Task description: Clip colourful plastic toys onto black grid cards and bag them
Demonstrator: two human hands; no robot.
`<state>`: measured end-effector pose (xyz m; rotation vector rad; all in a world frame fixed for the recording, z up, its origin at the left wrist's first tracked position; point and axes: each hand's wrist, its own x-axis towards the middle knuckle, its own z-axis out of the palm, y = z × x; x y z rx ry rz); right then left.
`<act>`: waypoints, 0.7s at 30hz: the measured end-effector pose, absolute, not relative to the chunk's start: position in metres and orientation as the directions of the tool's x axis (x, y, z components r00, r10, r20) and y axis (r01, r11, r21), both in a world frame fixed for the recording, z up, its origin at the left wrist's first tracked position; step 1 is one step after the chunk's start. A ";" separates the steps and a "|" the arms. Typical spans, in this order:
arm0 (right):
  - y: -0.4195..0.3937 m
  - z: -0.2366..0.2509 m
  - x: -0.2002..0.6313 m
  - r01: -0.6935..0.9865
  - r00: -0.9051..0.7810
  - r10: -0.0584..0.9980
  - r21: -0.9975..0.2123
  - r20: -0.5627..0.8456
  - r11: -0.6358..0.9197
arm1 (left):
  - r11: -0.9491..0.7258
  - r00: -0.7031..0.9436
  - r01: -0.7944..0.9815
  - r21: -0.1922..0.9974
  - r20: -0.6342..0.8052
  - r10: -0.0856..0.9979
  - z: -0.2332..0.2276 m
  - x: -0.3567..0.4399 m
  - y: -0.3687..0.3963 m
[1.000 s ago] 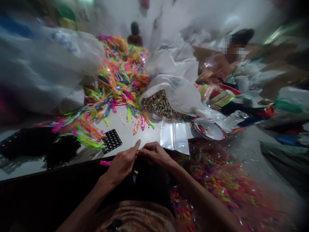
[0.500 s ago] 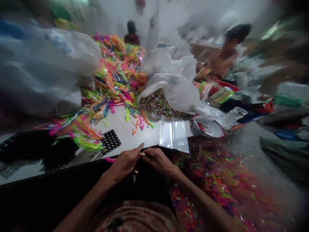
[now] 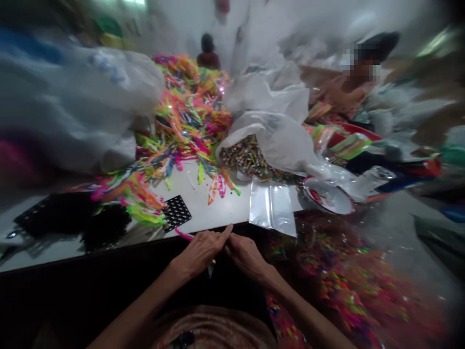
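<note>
My left hand (image 3: 203,249) is closed, its fingers curled with the thumb stretched toward the right hand. A thin bright pink strip (image 3: 183,234) sticks out from its left side. Below the palm shows a small gold and pale pointed piece (image 3: 211,268), partly hidden. My right hand (image 3: 247,252) is closed too, its fingertips pressed against the left thumb and fingers. Whatever lies between the fingertips is covered. Both hands are over my dark-covered lap, just in front of the white table's (image 3: 203,215) edge.
On the table are a black perforated tray (image 3: 178,212), a heap of neon strips (image 3: 192,111), clear plastic sleeves (image 3: 271,208) and a white sack (image 3: 276,135) of small multicoloured pieces. A rimmed bowl (image 3: 339,203) stands at right. Colourful bags (image 3: 341,286) lie lower right. Two people sit beyond.
The view has shifted, so everything sits further right or lower. My hands have drawn closer together, and the small pale piece seen between the fingertips is now hidden.
</note>
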<state>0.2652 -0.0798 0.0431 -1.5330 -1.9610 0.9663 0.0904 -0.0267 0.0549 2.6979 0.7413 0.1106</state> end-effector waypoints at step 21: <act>0.022 0.049 0.209 0.382 -0.248 0.969 -0.918 0.012 0.109 | -0.678 0.450 0.734 0.039 0.721 0.527 0.141 0.011 -0.009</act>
